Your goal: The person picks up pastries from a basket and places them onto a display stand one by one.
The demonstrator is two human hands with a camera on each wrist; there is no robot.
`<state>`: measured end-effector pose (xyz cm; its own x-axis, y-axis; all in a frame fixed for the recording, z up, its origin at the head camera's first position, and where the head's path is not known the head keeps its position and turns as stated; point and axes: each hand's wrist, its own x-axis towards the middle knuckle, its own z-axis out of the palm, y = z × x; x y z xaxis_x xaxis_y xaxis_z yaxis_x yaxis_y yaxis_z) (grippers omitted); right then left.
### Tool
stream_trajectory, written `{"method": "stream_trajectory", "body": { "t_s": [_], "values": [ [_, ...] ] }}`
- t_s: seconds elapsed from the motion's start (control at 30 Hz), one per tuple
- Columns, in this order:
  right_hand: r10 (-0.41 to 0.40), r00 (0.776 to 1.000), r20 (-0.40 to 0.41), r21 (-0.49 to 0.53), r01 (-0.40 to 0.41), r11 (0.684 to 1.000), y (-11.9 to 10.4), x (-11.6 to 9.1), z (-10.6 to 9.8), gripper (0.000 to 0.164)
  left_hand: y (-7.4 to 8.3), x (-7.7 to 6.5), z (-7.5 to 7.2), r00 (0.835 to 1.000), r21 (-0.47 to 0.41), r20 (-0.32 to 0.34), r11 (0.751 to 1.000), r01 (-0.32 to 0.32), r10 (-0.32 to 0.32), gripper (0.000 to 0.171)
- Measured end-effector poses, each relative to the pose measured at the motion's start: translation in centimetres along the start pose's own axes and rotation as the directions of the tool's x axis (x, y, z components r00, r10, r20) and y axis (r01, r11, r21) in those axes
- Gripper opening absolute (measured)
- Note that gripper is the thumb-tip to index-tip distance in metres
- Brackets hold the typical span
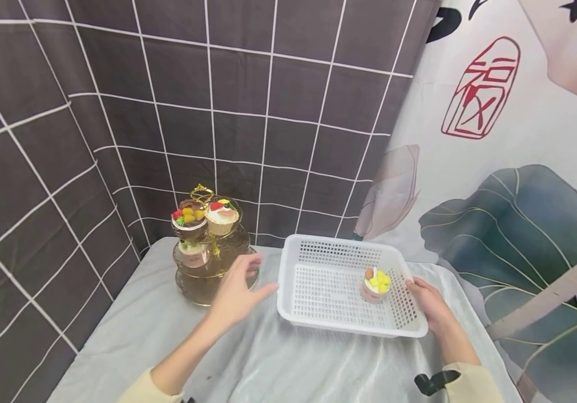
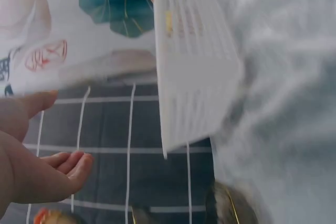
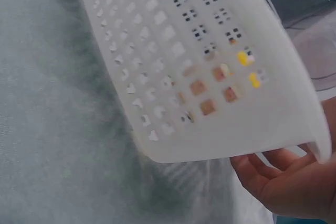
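Note:
A white plastic basket (image 1: pixel 339 327) with slotted walls sits toward the right of the table. Inside it, near the right end, is a cupcake (image 1: pixel 375 284) with yellow topping. My right hand (image 1: pixel 431 305) grips the basket's right rim, and in the right wrist view its fingers (image 3: pixel 254 174) curl under the edge. My left hand (image 1: pixel 238 294) hovers left of the basket, thumb and fingers spread, holding nothing. In the left wrist view, a gap separates that hand (image 2: pixel 44 166) from the basket (image 2: pixel 194 72).
Left of the basket stands a tiered stand (image 1: pixel 195 288) with gold trim. Several cupcakes sit on it, one with fruit and chocolate topping (image 1: pixel 189 215) and one with white cream (image 1: pixel 222 217). A pale cloth (image 1: pixel 132 330) covers the table; a dark gridded curtain (image 1: pixel 238 134) hangs behind.

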<state>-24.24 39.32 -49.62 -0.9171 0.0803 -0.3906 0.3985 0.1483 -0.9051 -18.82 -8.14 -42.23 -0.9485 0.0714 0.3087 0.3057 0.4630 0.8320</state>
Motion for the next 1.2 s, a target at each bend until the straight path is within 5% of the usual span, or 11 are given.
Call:
{"method": "stream_trajectory", "body": {
  "t_s": [0.17, 0.33, 0.53, 0.63, 0.83, 1.07, 1.2],
  "values": [
    [-0.023, 0.997, 0.069, -0.004, 0.024, 1.0, -0.1, 0.0, -0.7, 0.071, 1.5, 0.8, 2.9, 0.998, -0.05, 0.044, 0.997, -0.053, 0.055, 0.066],
    [-0.014, 0.996, 0.088, -0.045, 0.018, 0.999, 0.1, -0.5, -1.7, 0.072, 2.4, 1.3, 5.9, 0.992, -0.121, 0.117, 0.992, -0.031, 0.045, 0.069],
    [0.008, 0.987, 0.159, -0.056, 0.001, 0.998, 0.5, -1.9, -3.0, 0.074, 2.8, 1.6, 9.5, 0.985, -0.108, 0.167, 0.994, -0.02, 0.038, 0.071],
    [0.023, 0.973, 0.228, 0.011, -0.026, 1.0, 1.0, -2.7, -3.7, 0.068, 2.8, 1.7, 11.4, 0.983, -0.103, 0.179, 0.994, -0.023, 0.042, 0.072],
    [-0.017, 0.928, 0.372, 0.211, -0.067, 0.975, 2.0, -3.2, -4.6, 0.024, 2.7, 2.9, 15.6, 0.978, -0.101, 0.209, 0.995, -0.005, 0.026, 0.072],
    [-0.012, 0.915, 0.403, 0.287, -0.114, 0.951, 2.9, -3.2, -4.7, 0.021, 3.4, 4.5, 20.1, 0.96, -0.062, 0.279, 0.997, 0.051, -0.032, 0.085],
    [-0.006, 0.914, 0.405, 0.304, -0.129, 0.944, 2.8, -3.6, -4.4, 0.02, 3.5, 5.2, 22.5, 0.967, -0.054, 0.251, 0.997, 0.055, -0.04, 0.083]
  ]
}}
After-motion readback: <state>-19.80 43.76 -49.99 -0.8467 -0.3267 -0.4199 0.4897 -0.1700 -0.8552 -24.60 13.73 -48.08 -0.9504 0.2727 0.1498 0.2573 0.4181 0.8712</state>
